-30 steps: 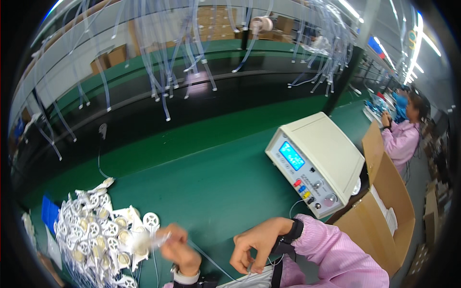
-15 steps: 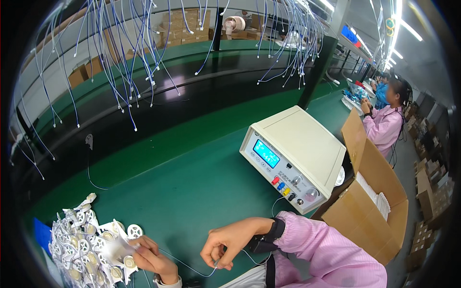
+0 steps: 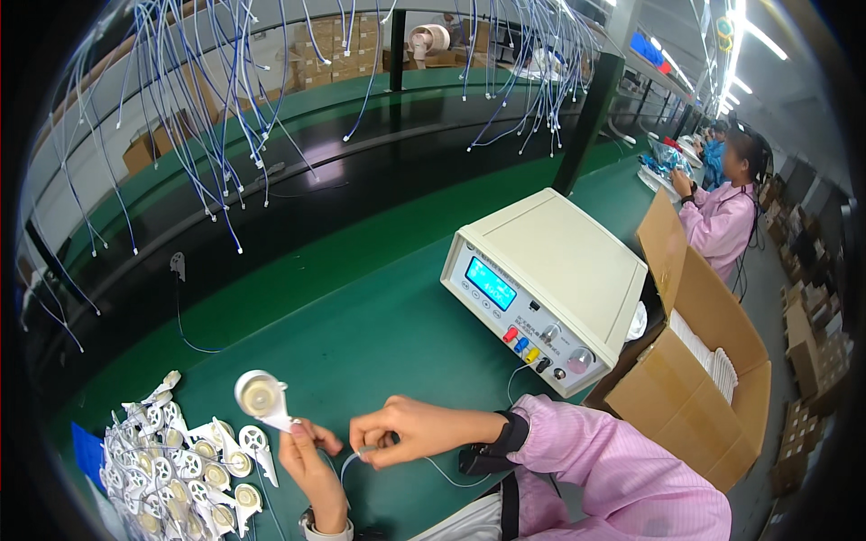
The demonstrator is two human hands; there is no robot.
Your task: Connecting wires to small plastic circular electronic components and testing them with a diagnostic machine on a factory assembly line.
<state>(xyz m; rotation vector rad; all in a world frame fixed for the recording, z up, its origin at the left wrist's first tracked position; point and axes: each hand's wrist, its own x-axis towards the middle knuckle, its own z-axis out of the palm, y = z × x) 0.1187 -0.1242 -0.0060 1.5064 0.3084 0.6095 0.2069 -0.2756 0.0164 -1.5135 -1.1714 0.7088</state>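
My left hand [image 3: 311, 458] is closed on the narrow end of a white plastic part with a round cream disc [image 3: 260, 395], holding it above the bench. A thin grey-white cable [image 3: 346, 465] runs between my hands. My right hand [image 3: 410, 433] pinches a small pale connector [image 3: 365, 451] at the cable; a wire [image 3: 446, 478] trails from that hand toward its wrist. Left of my left hand lies a pile of similar white parts [image 3: 171, 469] with discs, spoked wheels and tangled wires.
A cream box-shaped test meter [image 3: 550, 279] with a lit blue screen stands ahead right. Beside it is an open cardboard box [image 3: 695, 406]. Blue and white cables [image 3: 225, 117] hang overhead. A person in pink [image 3: 717, 225] works farther along the green bench [image 3: 316, 352].
My left hand has turned and lifted the white part, so its round disc now shows plainly. My right hand has moved left and slightly up, closer to the left. The whole view has shifted slightly.
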